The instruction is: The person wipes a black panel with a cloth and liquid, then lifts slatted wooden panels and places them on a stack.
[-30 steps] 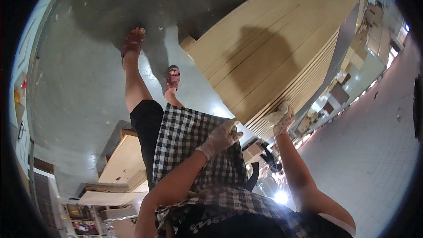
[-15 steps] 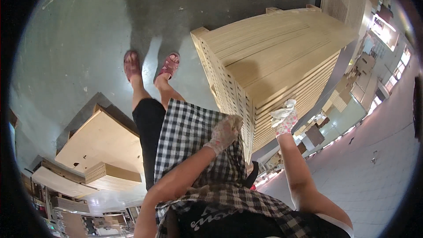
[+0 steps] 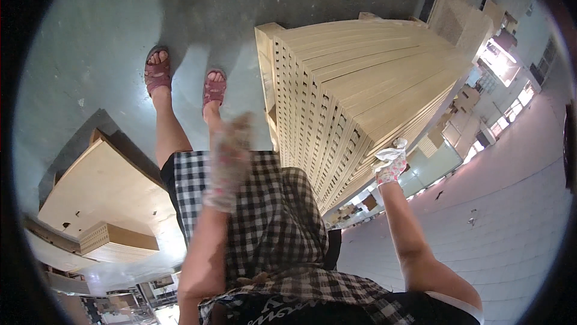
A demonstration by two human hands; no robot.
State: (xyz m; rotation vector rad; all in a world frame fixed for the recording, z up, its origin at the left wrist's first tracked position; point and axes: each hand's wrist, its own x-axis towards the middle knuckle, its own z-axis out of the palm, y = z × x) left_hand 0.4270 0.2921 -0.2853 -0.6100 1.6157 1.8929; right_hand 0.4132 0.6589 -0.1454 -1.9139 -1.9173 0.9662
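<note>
Plywood sheets (image 3: 366, 84) stand stacked on the floor (image 3: 90, 54) to my right, beyond my sandalled feet (image 3: 183, 81). My gloved right hand (image 3: 390, 162) rests on the stack's near corner, fingers curled at the edge; whether they clamp I cannot tell. My left hand (image 3: 228, 162) swings blurred before my checked skirt (image 3: 264, 217), holding nothing. One-handed, a sheet could slide off or pinch my fingers. Compared with half a second ago, my left hand has dropped lower and leftward.

A tall stack of pale wooden boards (image 3: 360, 84) is standing on the grey floor, its near edges showing many layers.
</note>
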